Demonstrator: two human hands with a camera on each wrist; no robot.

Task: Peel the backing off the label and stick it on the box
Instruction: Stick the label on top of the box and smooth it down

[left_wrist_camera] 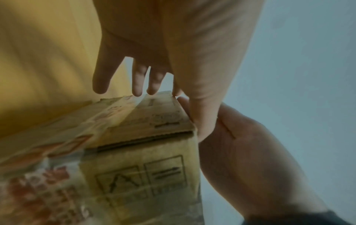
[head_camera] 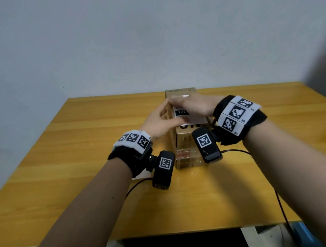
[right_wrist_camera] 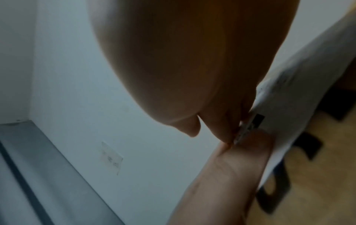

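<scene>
box (head_camera: 185, 143): stood at centre frame on tabletop (head_camera: 85, 188) | label (head_camera: 192, 119): lay flat on box top | right hand (head_camera: 191, 106) grip: fingers straight, pressed on label's far end | left hand (head_camera: 158, 121) grip: fingers apart, against box's left side, thumb on label's near edge

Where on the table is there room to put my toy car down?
Bare table lies left of the box, out to the left edge. More lies right of it, past the cable. The middle is crowded: the left hand and right hand press the label there.
</scene>
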